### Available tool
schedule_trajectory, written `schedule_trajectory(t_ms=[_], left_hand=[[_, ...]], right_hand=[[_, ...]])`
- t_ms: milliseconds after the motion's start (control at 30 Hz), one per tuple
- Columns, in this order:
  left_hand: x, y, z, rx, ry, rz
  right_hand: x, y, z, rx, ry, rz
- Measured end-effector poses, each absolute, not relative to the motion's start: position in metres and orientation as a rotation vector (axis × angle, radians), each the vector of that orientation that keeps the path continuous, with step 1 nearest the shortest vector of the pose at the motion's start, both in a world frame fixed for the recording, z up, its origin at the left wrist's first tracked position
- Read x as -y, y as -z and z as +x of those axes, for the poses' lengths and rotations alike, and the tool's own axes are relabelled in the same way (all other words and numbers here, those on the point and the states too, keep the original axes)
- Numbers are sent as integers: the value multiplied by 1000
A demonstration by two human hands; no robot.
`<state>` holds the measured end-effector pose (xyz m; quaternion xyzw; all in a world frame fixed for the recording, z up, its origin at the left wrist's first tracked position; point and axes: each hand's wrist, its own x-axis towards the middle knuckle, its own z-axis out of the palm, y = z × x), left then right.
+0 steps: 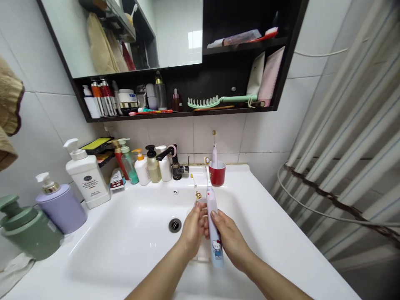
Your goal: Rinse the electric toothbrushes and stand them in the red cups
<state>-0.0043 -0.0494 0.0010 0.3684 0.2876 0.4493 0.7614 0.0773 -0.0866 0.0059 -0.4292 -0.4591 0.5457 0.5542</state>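
An electric toothbrush [211, 204], pale pink fading to light blue with a cartoon cat near its base, stands nearly upright in front of me, brush head up. My right hand [231, 237] grips its handle from the right, thumb on the front. Close against the left side of the handle is my left hand [192, 229], its fingers curled; whether it touches the handle or holds something else is hidden. Behind the hands, a white object with a gold piece [198, 195] is partly covered. Beyond, a red cup [218, 174] holds another pink electric toothbrush [214, 155].
A white sink [131, 233] with a drain [175, 225] lies below. The black faucet [175, 164] stands at the back, with several pump bottles [153, 164] to its left. A dark shelf [181, 113] overhangs the sink; ribbed pipes [340, 166] run along the right.
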Motion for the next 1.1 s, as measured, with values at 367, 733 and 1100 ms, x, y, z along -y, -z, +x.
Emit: schedule_trajectory(t_ms=[367,733,1100], left_hand=[[66,12,3,-569,-564,1139],[69,15,3,-474,-422,1124],[73,13,6,-595,-445,1282]], right_hand=[[75,-19,109,803,-1075,-1028],[68,-32,138,663,-1083,-791],[68,-31,136,631,-1006,-878]])
